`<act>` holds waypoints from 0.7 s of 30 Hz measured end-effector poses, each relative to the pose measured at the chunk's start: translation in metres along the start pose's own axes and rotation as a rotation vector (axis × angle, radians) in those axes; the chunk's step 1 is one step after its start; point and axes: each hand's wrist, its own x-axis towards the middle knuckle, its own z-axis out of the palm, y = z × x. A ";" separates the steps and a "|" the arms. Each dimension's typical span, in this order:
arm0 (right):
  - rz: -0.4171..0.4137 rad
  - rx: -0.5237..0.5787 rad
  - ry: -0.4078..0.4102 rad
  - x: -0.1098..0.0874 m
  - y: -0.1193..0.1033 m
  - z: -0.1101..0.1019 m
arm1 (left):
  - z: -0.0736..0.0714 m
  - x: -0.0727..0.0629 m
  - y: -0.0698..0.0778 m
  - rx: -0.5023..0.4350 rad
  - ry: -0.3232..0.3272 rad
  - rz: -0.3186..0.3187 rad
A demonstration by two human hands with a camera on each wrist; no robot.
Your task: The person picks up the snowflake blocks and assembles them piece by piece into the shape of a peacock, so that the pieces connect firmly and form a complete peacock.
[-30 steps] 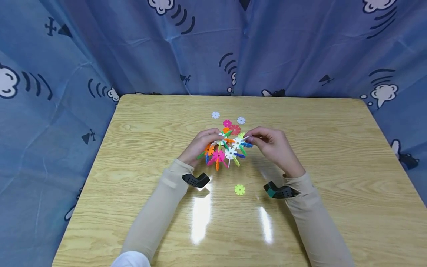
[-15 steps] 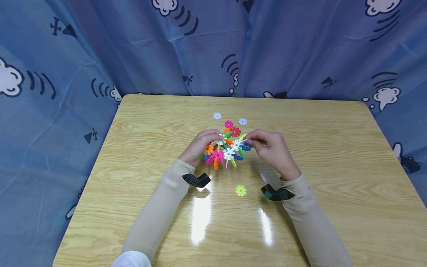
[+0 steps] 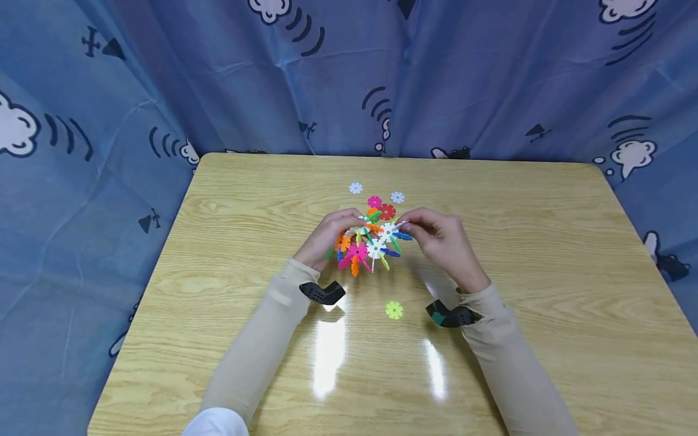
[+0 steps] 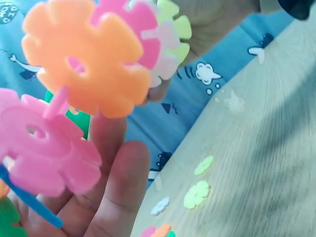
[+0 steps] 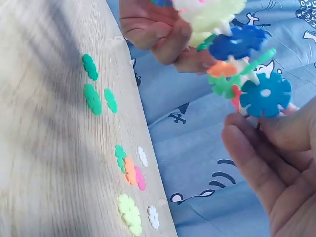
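Observation:
In the head view my left hand holds a ball-like cluster of slotted plastic snowflake discs from its left side, above the table. The discs are pink, white, orange, green and blue, joined edge to edge at angles. At the cluster's right side my right hand pinches a white snowflake disc between thumb and index finger. An orange disc stands large in the left wrist view, over the fingers. Close to the right fingertips is a blue disc; the fingers hide most of the pinched piece.
Behind the cluster, loose white, pink and red discs lie on the wooden table. A yellow-green disc lies in front, between the forearms. A blue patterned curtain hangs behind the table.
The cluster's right side dips slightly and comes back up. My right wrist has shifted a little to the left; both hands keep their hold.

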 end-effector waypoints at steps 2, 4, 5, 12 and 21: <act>0.012 0.037 -0.015 0.000 0.002 -0.002 | 0.001 0.000 0.001 -0.009 0.008 0.006; 0.034 0.080 -0.027 -0.001 0.004 -0.005 | 0.003 0.000 0.001 -0.008 0.003 0.009; 0.054 0.110 -0.031 -0.001 0.004 -0.007 | 0.003 0.000 0.001 -0.008 -0.001 0.010; 0.347 0.299 -0.121 0.004 0.000 -0.015 | 0.008 0.001 -0.002 0.032 -0.036 0.022; 0.474 0.290 -0.159 0.005 0.001 -0.013 | 0.018 0.001 -0.002 0.089 -0.041 0.014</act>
